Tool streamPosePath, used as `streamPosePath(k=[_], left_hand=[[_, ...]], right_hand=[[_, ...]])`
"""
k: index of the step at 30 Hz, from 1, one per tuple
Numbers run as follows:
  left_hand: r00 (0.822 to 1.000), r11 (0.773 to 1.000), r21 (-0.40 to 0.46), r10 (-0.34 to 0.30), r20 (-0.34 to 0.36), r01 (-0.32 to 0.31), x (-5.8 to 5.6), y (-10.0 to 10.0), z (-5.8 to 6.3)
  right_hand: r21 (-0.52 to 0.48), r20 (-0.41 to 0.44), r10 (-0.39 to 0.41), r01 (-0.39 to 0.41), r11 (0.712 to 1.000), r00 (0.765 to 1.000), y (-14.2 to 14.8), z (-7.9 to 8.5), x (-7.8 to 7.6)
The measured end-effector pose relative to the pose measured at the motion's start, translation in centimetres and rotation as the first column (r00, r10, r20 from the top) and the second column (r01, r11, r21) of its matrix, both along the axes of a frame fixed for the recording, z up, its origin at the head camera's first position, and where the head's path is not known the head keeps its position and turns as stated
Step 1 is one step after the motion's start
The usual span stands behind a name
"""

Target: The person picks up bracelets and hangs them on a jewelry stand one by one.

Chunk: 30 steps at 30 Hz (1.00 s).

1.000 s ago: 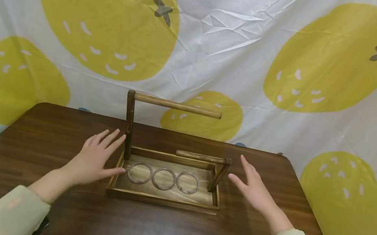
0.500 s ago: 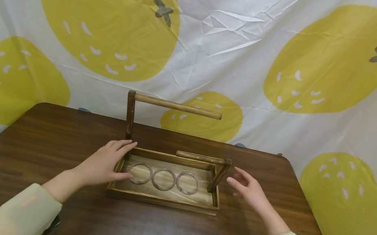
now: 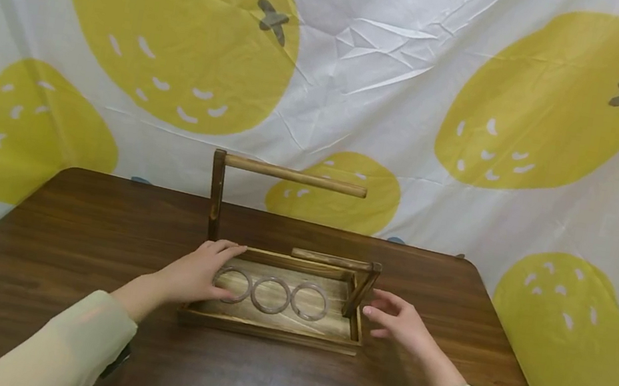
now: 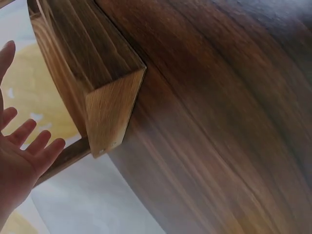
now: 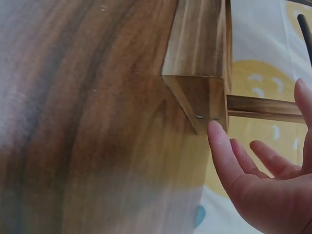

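A wooden tray (image 3: pixel 275 332) stands on the table, with a tall hanger bar (image 3: pixel 297 175) on its left post and a lower bar (image 3: pixel 329 259) on its right post. Three translucent bangle-like rings lie in a row on its floor: a left ring (image 3: pixel 237 269), a middle ring (image 3: pixel 268 312) and a right ring (image 3: pixel 307 319). Over the tray's left end reaches my left hand (image 3: pixel 193 277), fingers spread and relaxed, thumb overlapping the left ring's edge in the head view. My right hand (image 3: pixel 403 322) is beside the right end, fingers loosely bent, fingertips close to the tray's wall (image 5: pixel 195 100). Both hands hold nothing.
The dark wooden table (image 3: pixel 243 378) extends around the tray on all sides. Behind it hangs a white cloth (image 3: pixel 356 92) printed with big yellow fruits. The tall bar rises above the tray's back edge.
My left hand has moved right, from beside the tray to over its left end. My right hand has come lower and closer to the right end, its fingers bending. Tray and rings have stayed put.
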State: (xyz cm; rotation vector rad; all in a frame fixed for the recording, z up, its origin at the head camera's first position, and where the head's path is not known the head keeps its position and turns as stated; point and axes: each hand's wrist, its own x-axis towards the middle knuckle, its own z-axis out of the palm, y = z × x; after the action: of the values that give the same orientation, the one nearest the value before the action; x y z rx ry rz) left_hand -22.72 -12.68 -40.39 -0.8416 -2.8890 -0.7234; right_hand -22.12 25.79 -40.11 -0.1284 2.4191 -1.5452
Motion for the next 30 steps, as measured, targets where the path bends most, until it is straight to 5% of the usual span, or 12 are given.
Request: streamPosePath(k=[15,30], left_hand=[[0.991,0.998,-0.062,-0.009,0.134,0.018,-1.4,1.4,-1.0],[0.982,0.991,-0.13,0.018,0.19,0.007,-1.9,1.9,-1.5]], right_hand=[[-0.088,0.085,-0.01,0.017,0.996,0.996,-0.1,-1.4,0.2],[-0.104,0.121,-0.003,0.016,0.994,0.993,-0.1,-2.6,0.2]])
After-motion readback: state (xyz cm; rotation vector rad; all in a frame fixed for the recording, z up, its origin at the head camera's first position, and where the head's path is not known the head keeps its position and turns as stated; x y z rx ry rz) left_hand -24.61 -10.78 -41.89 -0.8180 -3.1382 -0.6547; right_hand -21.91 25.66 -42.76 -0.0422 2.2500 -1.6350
